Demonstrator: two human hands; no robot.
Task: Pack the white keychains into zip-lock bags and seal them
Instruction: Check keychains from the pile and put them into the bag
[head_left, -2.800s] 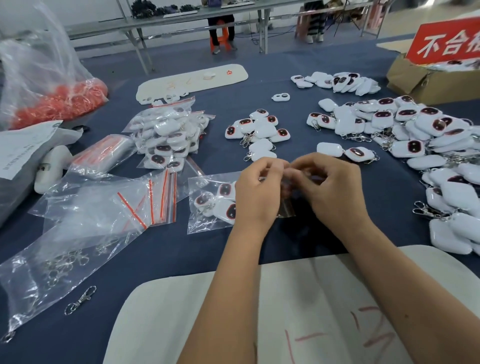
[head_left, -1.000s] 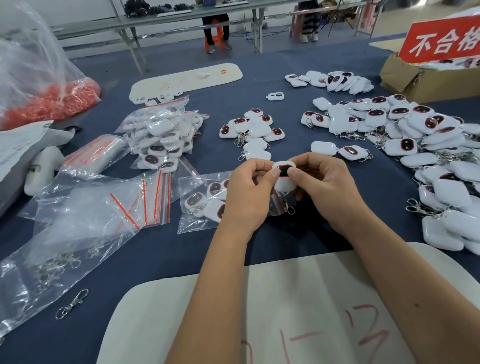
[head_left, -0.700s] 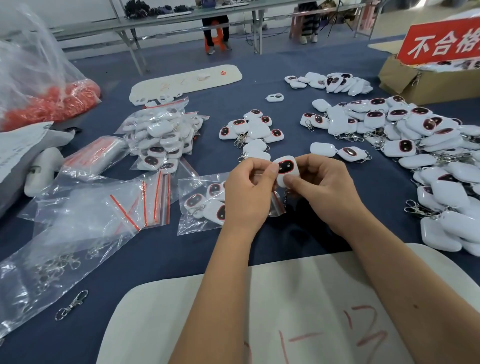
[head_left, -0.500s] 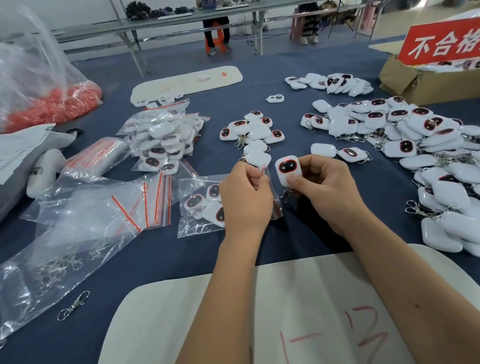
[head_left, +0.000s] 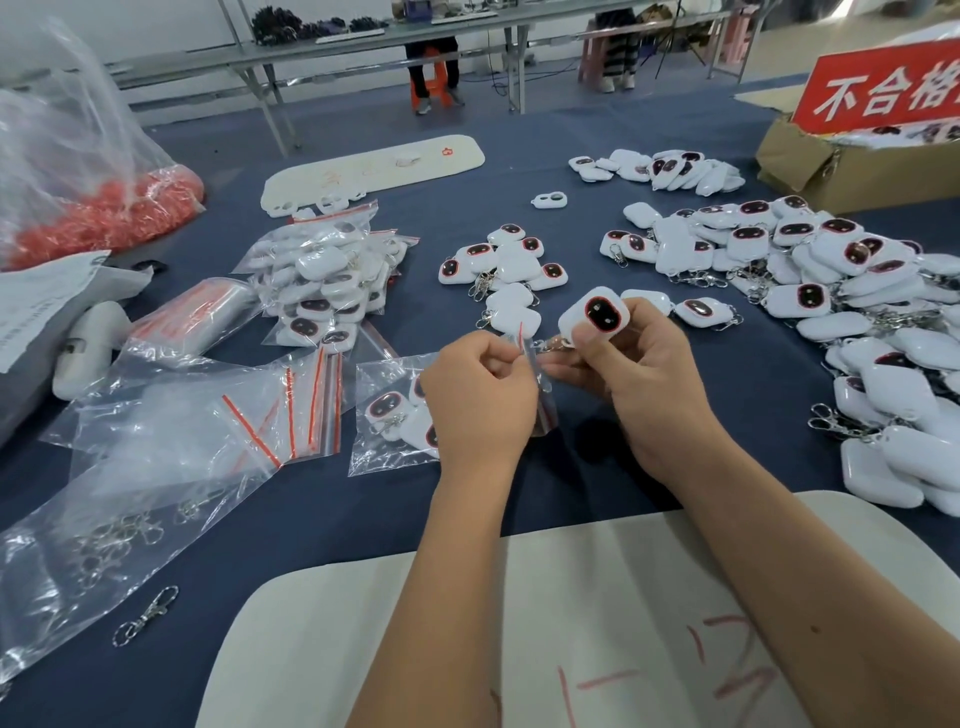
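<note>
Now that the right hand (head_left: 641, 387) has lifted the white keychain (head_left: 595, 314) clear and the left hand (head_left: 480, 402) pinches the zip-lock bag (head_left: 387, 415) mouth, insertion looks next — the bag lies unsealed on the counter (head_left: 571, 483).

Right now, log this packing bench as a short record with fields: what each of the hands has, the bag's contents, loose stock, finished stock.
left hand: pinches the red-striped mouth of the clear zip-lock bag
right hand: holds a white rounded keychain with a dark red-rimmed oval face, above the bag mouth
bag contents: several keychains, unsealed
loose stock: pile of white keychains at right
finished stock: heap of filled bags at left
surface: dark blue tablecloth
</note>
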